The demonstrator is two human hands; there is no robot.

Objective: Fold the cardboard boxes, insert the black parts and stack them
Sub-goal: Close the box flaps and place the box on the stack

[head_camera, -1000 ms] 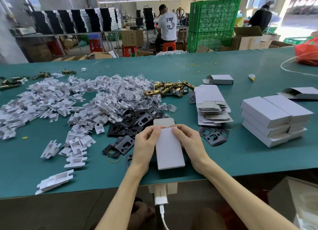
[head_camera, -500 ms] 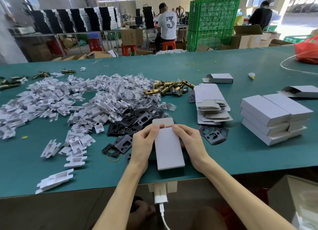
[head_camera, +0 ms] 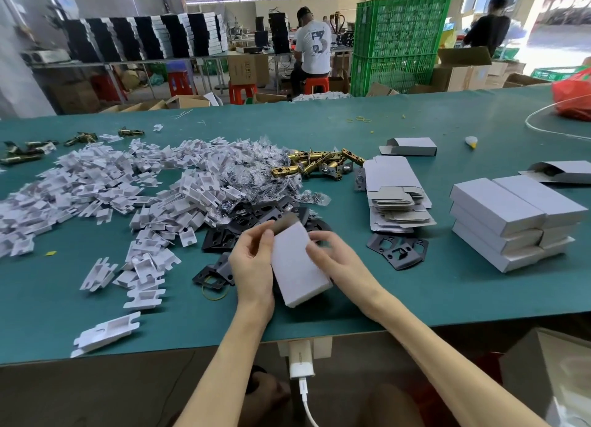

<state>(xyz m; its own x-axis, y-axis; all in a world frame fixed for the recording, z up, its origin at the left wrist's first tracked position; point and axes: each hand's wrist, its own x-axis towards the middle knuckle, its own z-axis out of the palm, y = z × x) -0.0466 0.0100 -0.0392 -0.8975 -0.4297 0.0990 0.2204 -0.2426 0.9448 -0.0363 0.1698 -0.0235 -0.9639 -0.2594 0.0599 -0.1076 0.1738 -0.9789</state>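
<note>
Workshop floor; long table covered in green mat, lower centre to far edge.

Left hand, centre frame: fingers curled round the left edge of the box, thumb up near the brown end flap. Right hand: fingers curled over the box's right edge near the far end. Both grip the same box. It is held tilted above the mat, far end raised; I cannot tell if the near corner touches the table.

Judgement: the far end is open so the flap can be tucked or a part slid in. Cannot tell whether a part is already inside.

Black parts lie in a loose heap just beyond the hands, a few more to the right; probably kept near for a short reach. Flat blanks are stacked right of centre. Finished boxes sit at the right, 2 abreast and 3 layers high, well apart from the hands, so stacking space stays separate from the assembly spot.

White inserts spread across the left. Brass latches lie above centre.
</note>
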